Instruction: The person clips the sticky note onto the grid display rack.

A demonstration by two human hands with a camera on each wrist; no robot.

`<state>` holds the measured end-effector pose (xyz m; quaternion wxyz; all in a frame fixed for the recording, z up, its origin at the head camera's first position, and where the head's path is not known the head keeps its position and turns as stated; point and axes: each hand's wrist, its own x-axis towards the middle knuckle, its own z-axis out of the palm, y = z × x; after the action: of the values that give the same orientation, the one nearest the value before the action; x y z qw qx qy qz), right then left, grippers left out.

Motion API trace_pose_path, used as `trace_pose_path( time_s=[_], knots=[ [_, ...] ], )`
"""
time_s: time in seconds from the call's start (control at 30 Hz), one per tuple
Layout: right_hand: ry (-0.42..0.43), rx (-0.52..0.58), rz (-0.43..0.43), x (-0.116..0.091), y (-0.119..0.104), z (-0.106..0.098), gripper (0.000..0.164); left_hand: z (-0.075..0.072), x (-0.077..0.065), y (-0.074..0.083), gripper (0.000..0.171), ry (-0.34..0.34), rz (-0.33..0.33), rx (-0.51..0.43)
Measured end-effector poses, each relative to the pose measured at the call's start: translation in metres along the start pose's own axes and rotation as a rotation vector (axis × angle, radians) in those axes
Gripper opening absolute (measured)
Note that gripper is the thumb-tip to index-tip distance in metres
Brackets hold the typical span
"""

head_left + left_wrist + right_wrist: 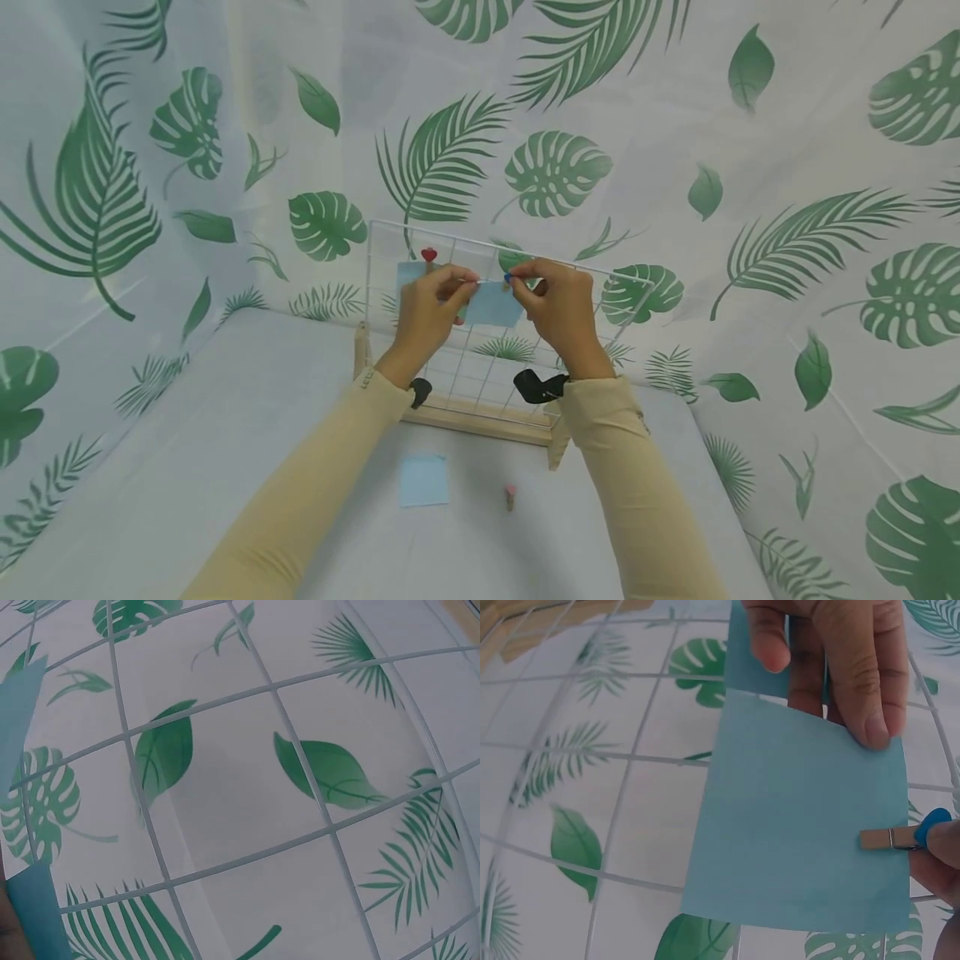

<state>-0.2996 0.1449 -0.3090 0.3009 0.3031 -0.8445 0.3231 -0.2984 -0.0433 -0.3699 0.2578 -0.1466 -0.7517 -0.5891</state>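
Observation:
My left hand [429, 312] pinches the edge of a light blue paper square [795, 825] between thumb and fingers, in front of a white wire grid [465, 358]. From the other side my right hand [564, 304] grips a small wooden clothespin with a blue top [891, 838]. Its wooden tip lies over the paper near one edge in the right wrist view. A second blue square [408, 272] hangs on the grid behind my left hand, under a clothespin with a red heart [429, 255]. The left wrist view shows mostly bare grid.
A wooden base [480, 421] holds the grid up on the white table [187, 433]. On the table nearer me lie another blue paper square [423, 481] and a pink-topped clothespin [511, 496]. Leaf-patterned cloth [645, 150] surrounds the table behind and at the sides.

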Motion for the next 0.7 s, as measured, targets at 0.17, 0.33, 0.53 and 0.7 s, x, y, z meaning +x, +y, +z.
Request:
trace_pose_path(
  time_s=[0.17, 0.33, 0.53, 0.7],
  knots=[
    [0.03, -0.013, 0.012, -0.001, -0.004, 0.003, 0.008, 0.0, 0.0, -0.001, 0.011, 0.0, 0.016, 0.014],
    [0.15, -0.078, -0.004, -0.004, -0.004, 0.009, 0.016, -0.001, -0.002, -0.004, 0.013, 0.003, 0.077, 0.048],
    [0.19, -0.02, 0.037, -0.012, 0.005, 0.014, 0.022, -0.006, -0.008, -0.003, 0.015, 0.015, 0.136, 0.052],
    [0.169, 0.055, 0.031, -0.02, 0.012, 0.012, 0.014, -0.011, -0.011, -0.004, 0.01, 0.016, 0.158, 0.058]
  ],
)
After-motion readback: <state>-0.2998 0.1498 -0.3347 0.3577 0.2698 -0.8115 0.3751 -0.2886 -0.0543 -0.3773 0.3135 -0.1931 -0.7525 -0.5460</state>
